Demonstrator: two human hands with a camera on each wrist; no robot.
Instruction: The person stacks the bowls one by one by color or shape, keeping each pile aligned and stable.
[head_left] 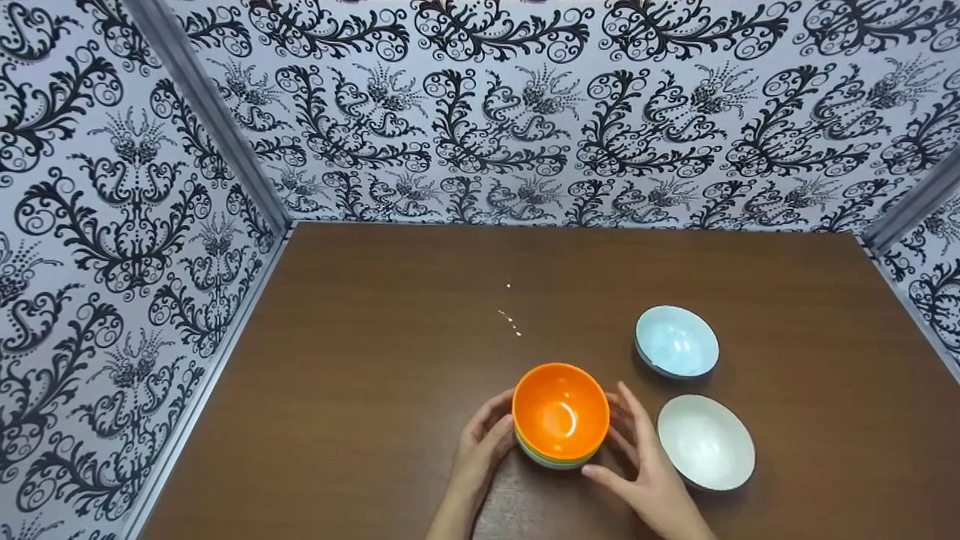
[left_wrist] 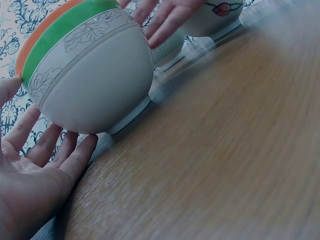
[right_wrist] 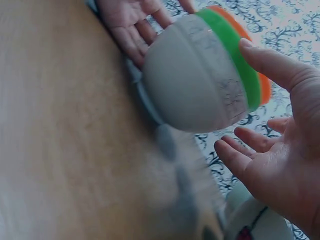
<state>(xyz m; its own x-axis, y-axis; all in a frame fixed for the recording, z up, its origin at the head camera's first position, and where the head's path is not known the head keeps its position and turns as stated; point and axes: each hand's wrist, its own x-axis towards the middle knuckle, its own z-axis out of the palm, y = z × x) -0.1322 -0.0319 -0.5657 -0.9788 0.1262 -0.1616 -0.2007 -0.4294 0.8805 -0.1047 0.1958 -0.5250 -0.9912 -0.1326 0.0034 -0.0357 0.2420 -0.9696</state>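
Observation:
A stack of nested bowls stands on the table between the two hands. On top is an orange bowl (head_left: 561, 412), inside a green bowl (left_wrist: 55, 37), and the lowest is a white bowl with a leaf pattern (left_wrist: 105, 80). My left hand (head_left: 480, 448) cups the stack's left side, thumb at the upper rims and fingertips against the white bowl. On the other side is my right hand (head_left: 637, 465), its thumb at the green bowl's edge in the right wrist view. Its other fingers are spread, apart from the white bowl there.
To the right stand a light blue bowl (head_left: 676, 341) and, nearer, a separate white bowl (head_left: 706, 442), close beside the right hand. Small pale marks (head_left: 510, 321) show on the brown table (head_left: 360, 360). Patterned walls (head_left: 495, 112) enclose the back and sides.

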